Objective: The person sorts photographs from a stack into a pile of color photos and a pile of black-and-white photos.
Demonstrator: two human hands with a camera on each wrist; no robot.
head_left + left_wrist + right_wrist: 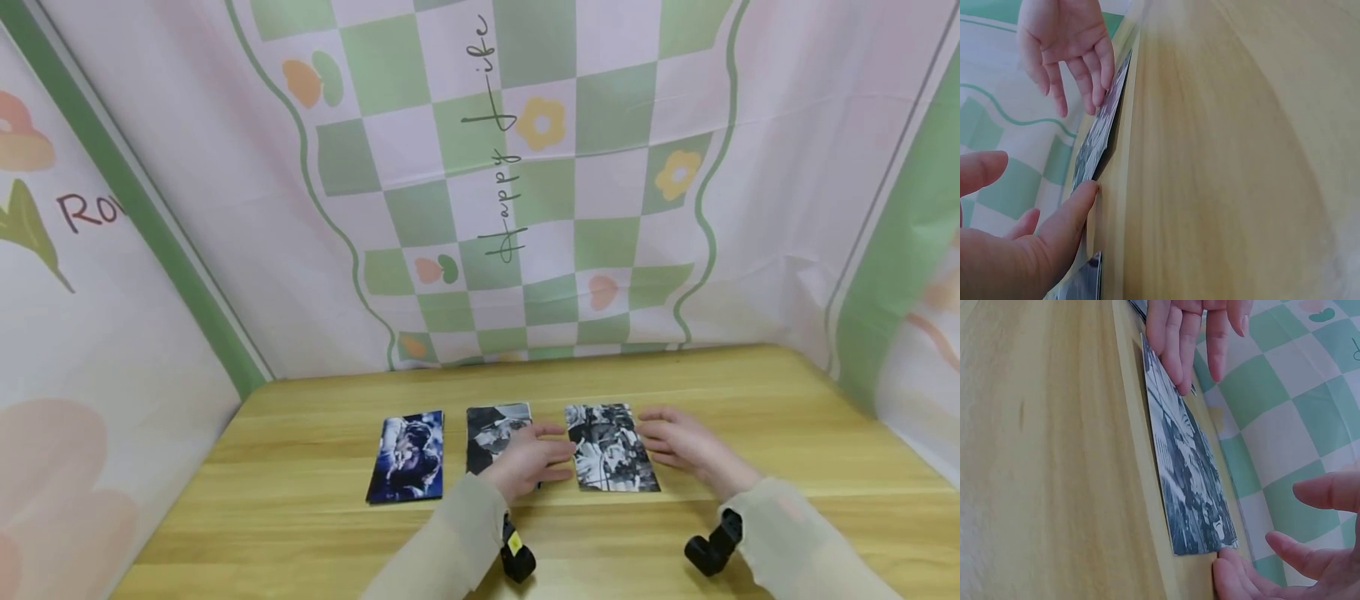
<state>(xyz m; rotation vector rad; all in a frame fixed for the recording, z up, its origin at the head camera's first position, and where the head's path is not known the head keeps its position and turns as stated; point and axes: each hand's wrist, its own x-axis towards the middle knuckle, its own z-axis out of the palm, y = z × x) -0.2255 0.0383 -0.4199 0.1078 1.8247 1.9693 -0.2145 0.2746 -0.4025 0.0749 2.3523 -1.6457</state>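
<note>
Three photo cards flat on wooden table (750, 400); left hand (525, 460) and right hand (686, 446), fingers relaxed and open, touch rightmost card's (609, 447) edges, gripping nothing.

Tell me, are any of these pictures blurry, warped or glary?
Head view: evenly lit and fairly sharp, but the backdrop edges bow outward. Left wrist view: the table wood grain smears softly. Right wrist view: the black-and-white photo is crisp, the near right hand soft. No harsh glare anywhere.

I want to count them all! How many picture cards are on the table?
3, in a row: a blue card on the left, a black-and-white card partly under the left hand, and another black-and-white card between both hands.
</note>
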